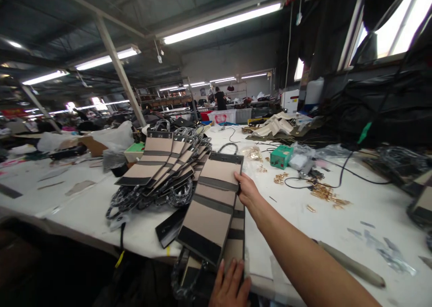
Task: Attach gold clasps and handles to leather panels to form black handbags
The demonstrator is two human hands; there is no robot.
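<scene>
My right hand (249, 189) grips the right edge of a beige bag panel (216, 194) with black bands, its thumb on the face. This panel lies tilted over another beige panel (236, 235) at the table's front edge. My left hand (231, 283) rests near the lower end of these panels, fingers stretched out and touching the beige surface; its palm is cut off by the frame. To the left is a fanned stack of similar bag panels (158, 146), with plastic-wrapped handles (180, 192) around it. A dark flat piece (171, 226) lies between the stack and the held panel.
On the white table (270, 253) stand a green box (281, 156) with a cable and gold-coloured metal parts (326, 193). A grey-green rod-like thing (351, 263) lies by my right forearm. Clear plastic bags (116, 138) lie at left. A person (220, 99) stands far back.
</scene>
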